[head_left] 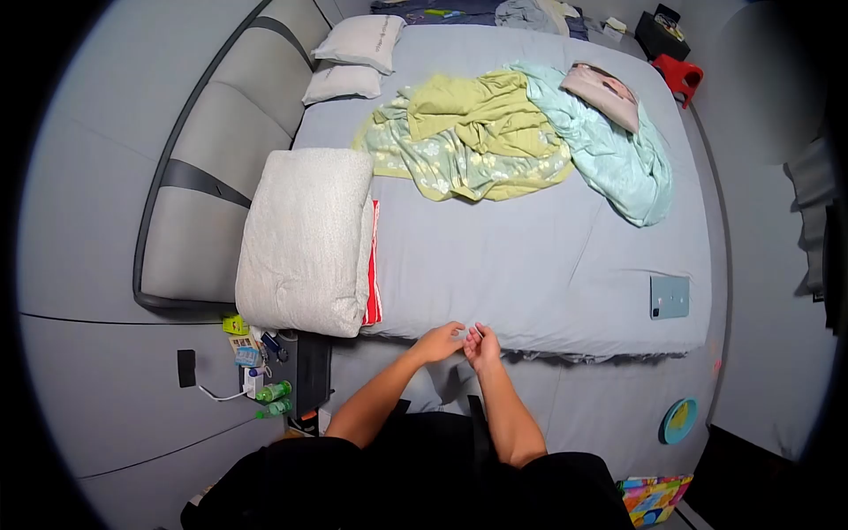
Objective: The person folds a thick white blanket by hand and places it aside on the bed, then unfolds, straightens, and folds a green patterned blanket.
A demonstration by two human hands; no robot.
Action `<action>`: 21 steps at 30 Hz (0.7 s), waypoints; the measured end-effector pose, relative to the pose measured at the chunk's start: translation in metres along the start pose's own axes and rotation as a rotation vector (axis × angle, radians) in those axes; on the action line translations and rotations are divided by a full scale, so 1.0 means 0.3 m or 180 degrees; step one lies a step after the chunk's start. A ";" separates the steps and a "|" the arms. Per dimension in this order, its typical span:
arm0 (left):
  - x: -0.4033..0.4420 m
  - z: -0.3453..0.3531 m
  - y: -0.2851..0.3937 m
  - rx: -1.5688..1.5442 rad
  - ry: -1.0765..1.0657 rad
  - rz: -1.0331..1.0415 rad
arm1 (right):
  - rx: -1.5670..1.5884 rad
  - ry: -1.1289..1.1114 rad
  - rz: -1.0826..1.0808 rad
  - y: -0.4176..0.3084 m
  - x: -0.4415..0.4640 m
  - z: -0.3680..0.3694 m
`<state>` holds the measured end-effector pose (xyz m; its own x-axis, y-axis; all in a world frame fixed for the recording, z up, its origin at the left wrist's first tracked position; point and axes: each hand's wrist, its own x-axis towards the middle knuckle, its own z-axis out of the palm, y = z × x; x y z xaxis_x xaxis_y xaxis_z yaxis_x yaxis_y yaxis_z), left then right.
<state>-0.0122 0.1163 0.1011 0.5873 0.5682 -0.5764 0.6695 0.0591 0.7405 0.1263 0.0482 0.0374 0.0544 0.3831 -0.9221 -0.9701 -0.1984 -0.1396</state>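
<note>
My left hand [439,343] hovers at the near edge of the bed [495,265], its fingers loosely bent and nothing visible in it. Close beside it, my right hand [481,346] is turned palm up with its fingers half curled and slightly apart; no object shows in it. The fingertips of both hands almost meet. Left of them lies a folded whitish quilt [305,238] on a red-and-white item [374,265]. Farther up the bed are a crumpled yellow-green blanket [477,115] and a light teal blanket [627,177].
Two pillows [362,42] lie by the grey headboard [212,177], and a pink one [602,93] is at the far right. A tablet [670,297] rests near the right corner. Green bottles [274,391] stand on the nightstand [311,375]. A teal round object [678,420] is at lower right.
</note>
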 end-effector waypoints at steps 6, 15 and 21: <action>0.061 -0.061 0.001 0.0173 0.0330 0.0013 | -0.0065 0.0005 0.0150 -0.043 0.030 -0.029; 0.250 -0.328 -0.019 0.0757 0.0828 0.0010 | -0.1225 0.0333 -0.0023 -0.121 0.165 0.122; 0.519 -0.570 -0.119 0.0926 0.1176 -0.0386 | -0.2826 -0.0270 -0.0577 -0.266 0.410 0.490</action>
<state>-0.0224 0.3431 0.0440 0.3316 0.8279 -0.4523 0.8536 -0.0590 0.5176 0.1756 0.2436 -0.0118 0.1368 0.5343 -0.8342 -0.4077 -0.7371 -0.5389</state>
